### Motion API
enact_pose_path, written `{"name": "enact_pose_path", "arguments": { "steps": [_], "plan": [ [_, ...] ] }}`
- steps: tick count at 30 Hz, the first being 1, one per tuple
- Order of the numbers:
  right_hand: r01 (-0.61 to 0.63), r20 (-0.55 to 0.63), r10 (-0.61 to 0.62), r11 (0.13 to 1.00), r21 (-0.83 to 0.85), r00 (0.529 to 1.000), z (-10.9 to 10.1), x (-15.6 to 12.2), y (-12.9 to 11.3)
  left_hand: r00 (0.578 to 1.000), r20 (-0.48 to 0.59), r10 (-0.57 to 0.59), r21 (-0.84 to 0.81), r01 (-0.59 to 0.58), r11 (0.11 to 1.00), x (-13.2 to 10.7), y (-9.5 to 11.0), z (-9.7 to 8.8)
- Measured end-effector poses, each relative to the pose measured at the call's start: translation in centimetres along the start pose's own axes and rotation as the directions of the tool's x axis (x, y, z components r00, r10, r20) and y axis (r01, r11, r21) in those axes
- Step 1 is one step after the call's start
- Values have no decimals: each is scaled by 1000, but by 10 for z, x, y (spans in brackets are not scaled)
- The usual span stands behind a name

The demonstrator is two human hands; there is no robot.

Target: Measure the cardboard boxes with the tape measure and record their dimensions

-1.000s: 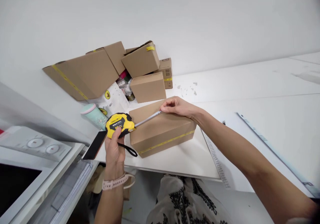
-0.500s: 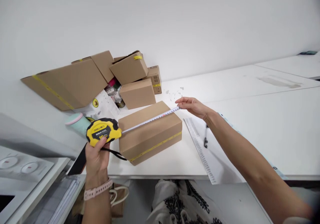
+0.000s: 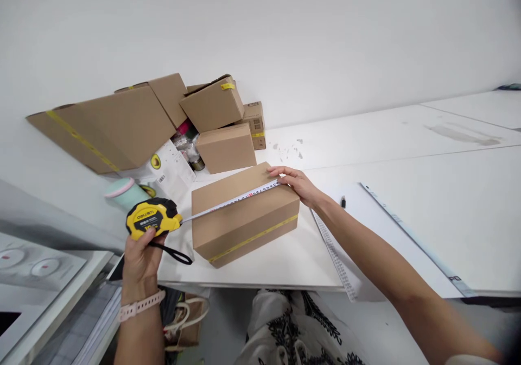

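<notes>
A yellow and black tape measure (image 3: 152,216) is gripped in my left hand (image 3: 140,259), left of a closed cardboard box (image 3: 244,213). Its black wrist strap hangs in a loop below. The white blade (image 3: 234,200) stretches out of the case and runs across the top of the box. At the box's right end, my right hand (image 3: 299,186) pinches the blade between thumb and fingers, close over the top face. Yellow tape bands the box's front side.
Behind the box, several more cardboard boxes (image 3: 228,148) lean and stack against the wall. A mint cup with a pink lid (image 3: 127,191) stands at left. A spiral notebook (image 3: 370,240) with a pen (image 3: 343,201) lies at right. A paper bag (image 3: 189,321) sits below the table edge.
My left hand has moved left with the tape measure, away from the box. My right hand has shifted left and slightly down, drawing the blade's end in over the box top.
</notes>
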State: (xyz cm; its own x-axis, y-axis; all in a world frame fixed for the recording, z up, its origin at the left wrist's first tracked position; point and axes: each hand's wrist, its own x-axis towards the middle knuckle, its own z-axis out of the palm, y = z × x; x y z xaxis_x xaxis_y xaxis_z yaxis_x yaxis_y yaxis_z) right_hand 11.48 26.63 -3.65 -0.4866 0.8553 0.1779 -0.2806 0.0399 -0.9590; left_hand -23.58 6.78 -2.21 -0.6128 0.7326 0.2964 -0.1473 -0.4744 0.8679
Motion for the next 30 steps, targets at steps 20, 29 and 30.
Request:
{"name": "enact_pose_path", "arguments": {
  "steps": [20,29,30],
  "plan": [
    [202,-62,-221,952,-231,973,-1,4,21,999,2,-48,2,48,999,-7,-20,-13],
    [173,-114,-205,954,-243,972,4,1,22,995,5,-95,70,95,993,-7,-18,-29],
    [172,-115,-205,955,-242,972,4,1,22,995,9,-95,71,95,993,-7,-19,-29]
  ]
}}
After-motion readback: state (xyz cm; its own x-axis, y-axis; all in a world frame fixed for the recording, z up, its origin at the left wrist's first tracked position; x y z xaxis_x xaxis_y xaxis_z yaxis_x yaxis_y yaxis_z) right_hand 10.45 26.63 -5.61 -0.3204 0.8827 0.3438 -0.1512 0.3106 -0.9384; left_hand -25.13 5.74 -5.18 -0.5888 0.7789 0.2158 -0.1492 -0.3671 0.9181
